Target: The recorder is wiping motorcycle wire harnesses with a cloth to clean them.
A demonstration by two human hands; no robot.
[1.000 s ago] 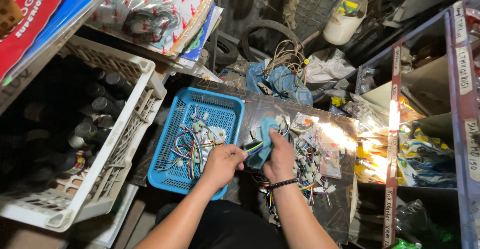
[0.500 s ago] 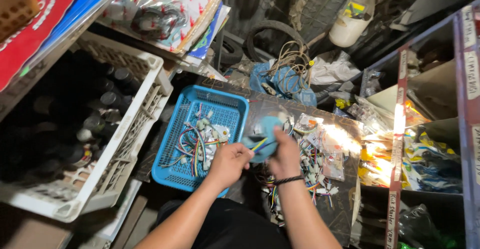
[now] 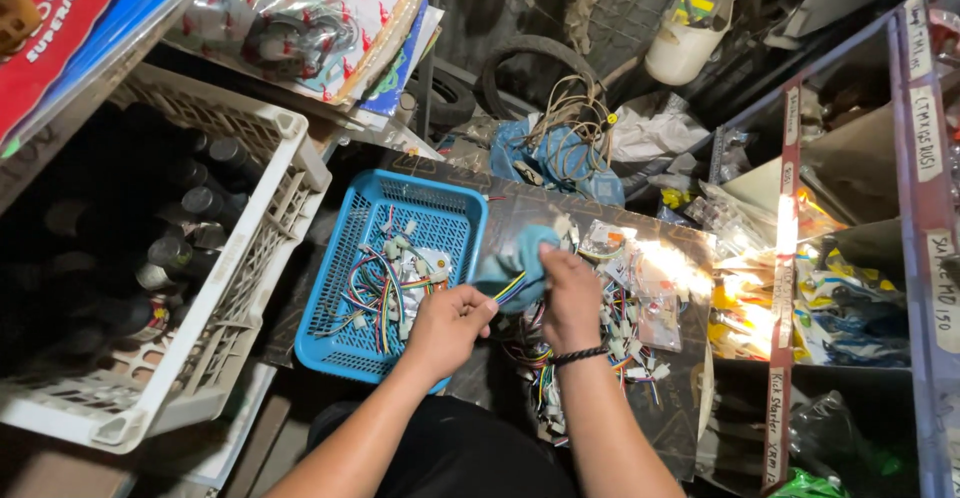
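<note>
My left hand (image 3: 447, 330) grips one end of a coloured wire bundle (image 3: 509, 289) beside a blue plastic basket (image 3: 440, 220). My right hand (image 3: 570, 299) presses a light blue cloth (image 3: 522, 258) around the other end of that bundle. The basket holds several wire harnesses with white connectors (image 3: 385, 286). More loose wires and connectors (image 3: 630, 330) lie on the dark board under and right of my right hand, which wears a black wristband.
A white crate (image 3: 262, 258) of dark bottles stands at the left. Shelves with packaged parts (image 3: 850, 298) run along the right. A white jug (image 3: 688, 43), a tyre (image 3: 535, 58), coiled cable (image 3: 575, 118) and printed packets (image 3: 300, 18) lie behind.
The view has shifted slightly. Both hands stay at the same spot, working the cloth along the wire bundle; the cloth sits a little higher over the wires now.
</note>
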